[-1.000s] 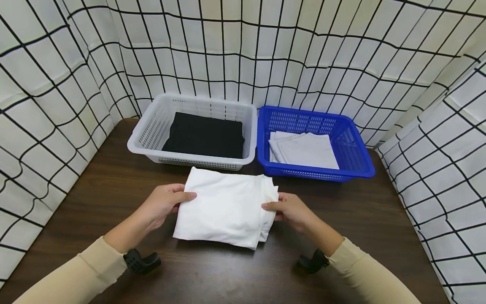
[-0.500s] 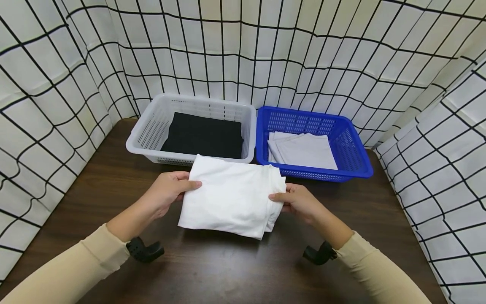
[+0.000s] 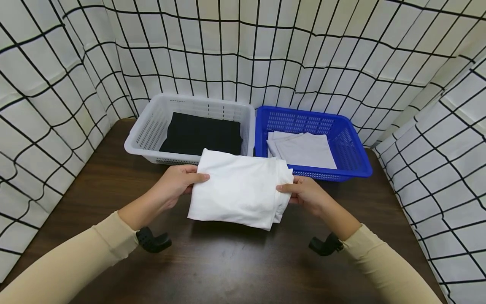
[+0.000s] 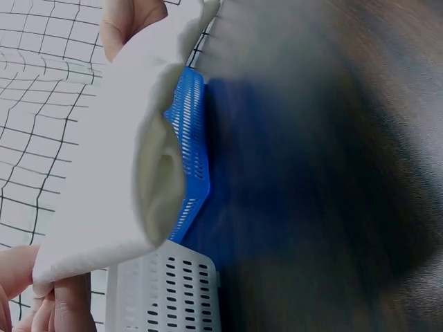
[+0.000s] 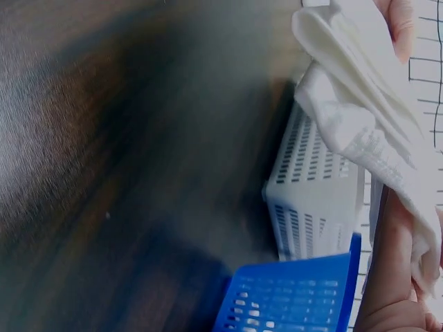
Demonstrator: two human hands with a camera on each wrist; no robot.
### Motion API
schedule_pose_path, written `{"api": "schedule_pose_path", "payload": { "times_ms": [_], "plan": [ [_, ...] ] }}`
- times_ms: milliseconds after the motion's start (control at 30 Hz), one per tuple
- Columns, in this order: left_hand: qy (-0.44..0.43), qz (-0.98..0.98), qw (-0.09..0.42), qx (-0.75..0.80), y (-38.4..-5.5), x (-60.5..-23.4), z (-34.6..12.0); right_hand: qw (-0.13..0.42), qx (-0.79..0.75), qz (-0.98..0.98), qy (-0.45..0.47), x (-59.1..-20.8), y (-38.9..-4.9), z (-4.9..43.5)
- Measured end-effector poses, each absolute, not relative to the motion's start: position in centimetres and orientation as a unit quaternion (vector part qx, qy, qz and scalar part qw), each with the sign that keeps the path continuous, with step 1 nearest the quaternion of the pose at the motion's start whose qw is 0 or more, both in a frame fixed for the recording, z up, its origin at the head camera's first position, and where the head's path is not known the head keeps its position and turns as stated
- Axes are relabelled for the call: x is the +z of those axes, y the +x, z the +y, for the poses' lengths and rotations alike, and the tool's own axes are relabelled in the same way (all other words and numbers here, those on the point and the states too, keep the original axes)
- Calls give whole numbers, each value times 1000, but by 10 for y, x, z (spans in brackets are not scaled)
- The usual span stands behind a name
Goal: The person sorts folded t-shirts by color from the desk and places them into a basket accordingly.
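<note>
A folded white cloth (image 3: pixel 237 190), perhaps a garment, is held above the table between both hands. My left hand (image 3: pixel 177 183) pinches its left edge, thumb on top and fingers beneath. On the opposite edge, my right hand (image 3: pixel 308 194) pinches the layered side the same way. The left wrist view shows the cloth (image 4: pixel 118 159) from its near side, with a fold gaping. Loose layers of the cloth (image 5: pixel 360 97) hang at the side in the right wrist view. The cloth's far edge overlaps the front of both baskets in the head view.
A white basket (image 3: pixel 133 145) holding folded black cloth (image 3: pixel 203 133) stands at the back left. Beside it, a blue basket (image 3: pixel 358 166) contains folded white cloth (image 3: pixel 305 150). Grid-patterned curtains (image 3: pixel 235 50) surround the brown table (image 3: pixel 228 261) at the back and sides.
Both hands have lifted the folded white cloth off the table and carried it away from the body and slightly right, toward the baskets. The grip on each edge stays the same.
</note>
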State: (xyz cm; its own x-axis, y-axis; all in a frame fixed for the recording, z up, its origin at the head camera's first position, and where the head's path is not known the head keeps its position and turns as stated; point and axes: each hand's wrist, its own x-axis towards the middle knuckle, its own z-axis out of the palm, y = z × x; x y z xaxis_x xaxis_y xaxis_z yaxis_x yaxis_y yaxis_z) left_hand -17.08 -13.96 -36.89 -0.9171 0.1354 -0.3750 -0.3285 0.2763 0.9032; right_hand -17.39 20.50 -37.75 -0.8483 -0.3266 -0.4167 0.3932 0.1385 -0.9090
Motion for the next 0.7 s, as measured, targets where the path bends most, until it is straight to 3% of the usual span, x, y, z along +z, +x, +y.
{"api": "schedule_pose_path", "payload": {
  "times_ms": [333, 700],
  "plan": [
    [-63, 776, 188, 599, -191, -356, -124, 276, -658, 699, 38, -364, -187, 214],
    [-81, 743, 218, 628, -207, -339, -103, 267, -638, 721, 36, -340, -200, 232]
  ]
}}
